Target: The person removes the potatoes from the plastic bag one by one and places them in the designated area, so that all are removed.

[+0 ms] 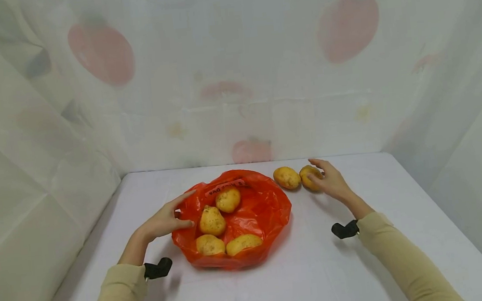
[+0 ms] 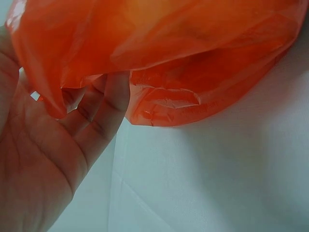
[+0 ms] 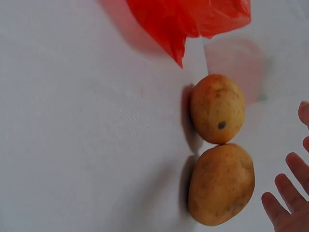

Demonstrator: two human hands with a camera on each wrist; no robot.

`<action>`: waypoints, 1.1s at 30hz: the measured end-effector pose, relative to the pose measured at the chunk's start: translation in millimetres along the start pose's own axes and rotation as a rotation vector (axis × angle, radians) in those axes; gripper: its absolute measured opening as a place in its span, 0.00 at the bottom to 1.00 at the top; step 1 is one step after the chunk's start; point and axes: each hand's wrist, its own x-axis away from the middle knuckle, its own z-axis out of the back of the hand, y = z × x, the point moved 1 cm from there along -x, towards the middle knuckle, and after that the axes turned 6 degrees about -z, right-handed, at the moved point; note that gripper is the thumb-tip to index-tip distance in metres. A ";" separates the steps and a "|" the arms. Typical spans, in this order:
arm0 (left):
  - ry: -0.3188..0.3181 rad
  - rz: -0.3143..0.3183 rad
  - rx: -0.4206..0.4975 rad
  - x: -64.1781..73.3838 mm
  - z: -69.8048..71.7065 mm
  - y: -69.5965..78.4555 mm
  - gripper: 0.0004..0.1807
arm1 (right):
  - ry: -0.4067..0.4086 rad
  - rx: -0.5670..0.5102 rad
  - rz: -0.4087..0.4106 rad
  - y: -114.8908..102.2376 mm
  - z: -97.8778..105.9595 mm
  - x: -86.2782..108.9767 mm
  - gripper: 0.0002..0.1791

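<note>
A red plastic bag (image 1: 269, 215) lies with its mouth spread wide, and several potatoes (image 1: 212, 221) rest inside. My left hand (image 1: 162, 222) holds the bag's left rim, the thumb on the inner side; in the left wrist view its fingers (image 2: 108, 108) curl behind the red film. Beyond the bag's right side, two potatoes lie side by side on the table: a left one (image 1: 286, 178) and a right one (image 1: 309, 179). My right hand (image 1: 331, 180) hovers by the right potato, fingers spread. The right wrist view shows a gap between these fingers (image 3: 289, 188) and the potatoes.
A white-covered table (image 1: 322, 268) carries everything. Pale curtains with a fruit print (image 1: 233, 73) hang behind its far edge and along both sides. Each wrist bears a black camera mount (image 1: 158, 268).
</note>
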 end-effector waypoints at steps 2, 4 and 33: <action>0.001 0.004 0.003 0.3 0.1 0.3 0.43 | -0.013 -0.022 0.007 -4.1 -1.3 0.0 0.29; 0.000 0.006 0.003 0.4 0.2 -0.2 0.43 | -0.028 -0.042 0.017 -8.5 -2.6 0.2 0.29; -0.010 -0.003 0.018 0.7 0.5 1.5 0.44 | -0.396 -0.197 0.200 -83.8 -38.6 19.8 0.33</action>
